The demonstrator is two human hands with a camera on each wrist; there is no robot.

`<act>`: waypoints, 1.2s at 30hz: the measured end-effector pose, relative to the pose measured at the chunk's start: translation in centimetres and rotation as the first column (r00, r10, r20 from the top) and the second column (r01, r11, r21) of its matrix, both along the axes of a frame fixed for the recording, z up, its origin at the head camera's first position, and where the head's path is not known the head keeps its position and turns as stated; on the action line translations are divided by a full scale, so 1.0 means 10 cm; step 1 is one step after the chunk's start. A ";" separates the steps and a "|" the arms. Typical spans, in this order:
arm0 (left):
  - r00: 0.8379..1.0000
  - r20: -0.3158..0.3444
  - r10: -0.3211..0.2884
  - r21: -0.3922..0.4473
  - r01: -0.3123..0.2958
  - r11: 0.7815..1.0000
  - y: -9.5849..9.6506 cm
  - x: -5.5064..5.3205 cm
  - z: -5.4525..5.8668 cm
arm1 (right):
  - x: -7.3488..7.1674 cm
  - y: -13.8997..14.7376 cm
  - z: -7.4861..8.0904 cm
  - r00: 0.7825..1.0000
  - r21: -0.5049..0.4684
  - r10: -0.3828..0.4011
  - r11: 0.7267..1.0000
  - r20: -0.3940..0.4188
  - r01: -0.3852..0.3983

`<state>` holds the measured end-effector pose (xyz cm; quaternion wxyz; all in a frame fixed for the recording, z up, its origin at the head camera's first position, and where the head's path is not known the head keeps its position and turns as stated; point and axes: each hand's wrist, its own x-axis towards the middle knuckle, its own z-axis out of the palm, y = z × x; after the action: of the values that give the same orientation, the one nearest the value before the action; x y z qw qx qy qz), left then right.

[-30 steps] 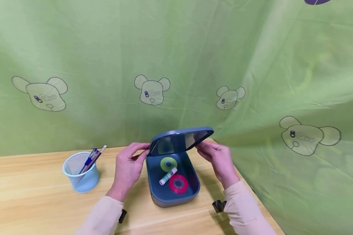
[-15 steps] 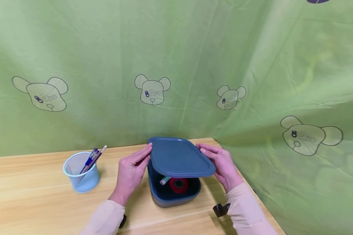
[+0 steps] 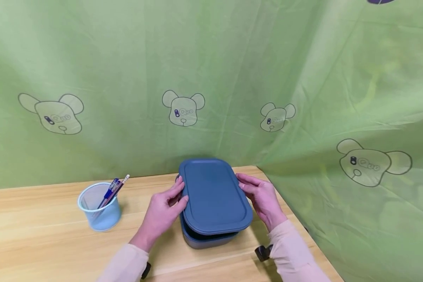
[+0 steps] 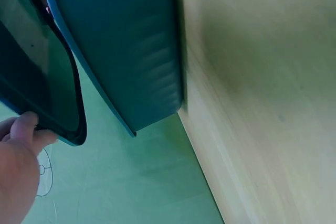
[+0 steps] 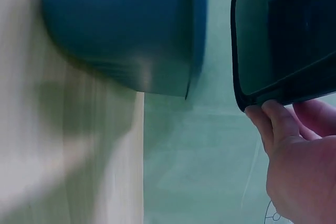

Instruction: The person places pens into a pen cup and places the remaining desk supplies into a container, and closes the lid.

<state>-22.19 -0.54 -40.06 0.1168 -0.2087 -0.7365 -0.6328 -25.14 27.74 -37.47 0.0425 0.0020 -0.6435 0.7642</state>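
A dark blue lid (image 3: 213, 192) lies over a matching box (image 3: 208, 243), with a dark gap showing at the near end. My left hand (image 3: 162, 211) holds the lid's left edge between thumb and fingers. On the opposite edge, my right hand (image 3: 263, 199) grips the lid with bent fingers. The left wrist view shows the left hand (image 4: 18, 156) at a corner of the lid, whose glossy underside stands apart from the box wall (image 4: 121, 40). Likewise the right hand (image 5: 299, 150) pinches another corner in the right wrist view. The lid hides the box's contents.
Left of the box stands a light blue mesh pen cup (image 3: 103, 219) holding a blue pen (image 3: 110, 190) and a pencil (image 3: 122, 184). A green curtain (image 3: 218, 70) hangs behind and along the right edge of the wooden table (image 3: 38, 235).
The lid has swung down from a raised tilt to lie over the box, covering the tape rolls and glue stick inside. Both hands kept to its sides, the left shifting slightly toward the right.
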 end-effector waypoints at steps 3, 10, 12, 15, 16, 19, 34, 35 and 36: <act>0.999 0.046 0.005 -0.083 -0.001 0.997 0.01 0.01 -0.01 | -0.03 0.00 -0.04 1.000 0.035 0.009 0.999 -0.013 -0.009; 0.988 0.150 0.023 -0.180 0.004 0.984 0.03 0.01 -0.04 | -0.11 0.02 -0.17 0.997 0.115 0.077 0.990 0.000 -0.076; 0.987 0.155 0.033 -0.208 0.000 0.978 0.03 -0.01 -0.06 | -0.13 0.02 -0.20 0.997 0.152 0.083 0.985 0.003 -0.082; 0.987 0.155 0.038 -0.239 0.000 0.971 0.03 -0.03 -0.08 | -0.16 0.00 -0.23 0.998 0.214 0.067 0.975 0.005 -0.067; 0.988 0.151 0.042 -0.250 -0.003 0.968 0.03 -0.04 -0.09 | -0.16 -0.01 -0.23 0.998 0.236 0.066 0.969 0.005 -0.065; 0.988 0.141 0.059 -0.277 -0.018 0.961 0.03 -0.07 -0.10 | -0.18 -0.04 -0.25 0.998 0.284 0.059 0.957 0.014 -0.060; 0.980 0.183 0.077 -0.332 -0.012 0.943 -0.02 -0.12 -0.19 | -0.18 -0.09 -0.32 0.997 0.345 0.066 0.936 0.042 -0.077; 0.980 0.183 0.076 -0.332 -0.011 0.943 -0.02 -0.12 -0.18 | -0.18 -0.09 -0.33 0.997 0.344 0.069 0.936 0.041 -0.079; 0.980 0.183 0.074 -0.332 -0.009 0.943 -0.02 -0.12 -0.18 | -0.18 -0.08 -0.34 0.997 0.345 0.072 0.935 0.040 -0.082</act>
<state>-23.40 -0.76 -41.84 0.0219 -0.1473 -0.8438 -0.5155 -26.96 26.89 -40.83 0.0031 0.0245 -0.7678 0.6402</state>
